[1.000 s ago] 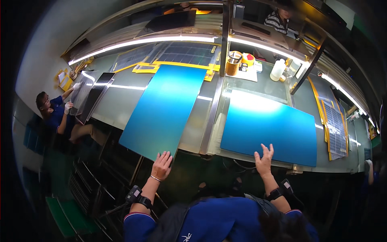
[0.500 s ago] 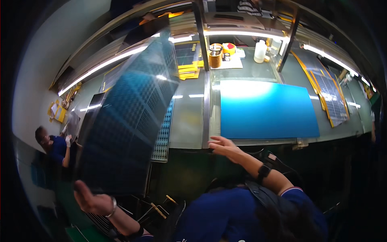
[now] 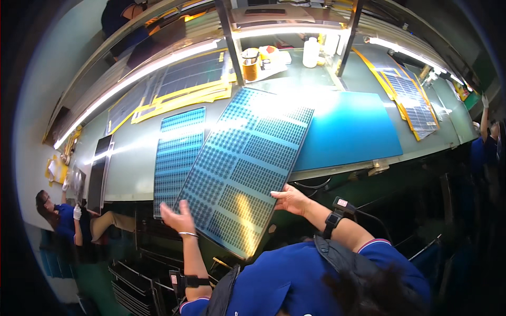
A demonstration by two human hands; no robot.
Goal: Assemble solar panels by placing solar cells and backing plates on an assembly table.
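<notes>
A thin rectangular blue panel [image 3: 240, 168] covered in a dark grid pattern is held tilted between my two hands in front of the bench. My left hand [image 3: 178, 217], fingers stretched, supports its lower left edge. At its lower right edge, the fingers and thumb of my right hand [image 3: 292, 200] grip the panel. Behind it on the bench lies a plain bright-blue sheet [image 3: 348, 131], its left part covered by the panel. Another patterned blue panel [image 3: 179, 152] rests to the left, overhanging the bench's front edge.
Dark panels with yellow borders [image 3: 190, 73] lie at the back left; a similar panel [image 3: 414, 100] lies right. A white bottle [image 3: 311, 52] and a brown container [image 3: 250, 68] stand at the back. Shelf posts [image 3: 230, 42] rise from the bench [image 3: 126, 174]. A co-worker [image 3: 66, 216] handles a panel at far left.
The panel has swung from steeply raised at my left to the middle, its patterned face turned into view. My left hand moved right and up; my right hand has come onto the panel's edge.
</notes>
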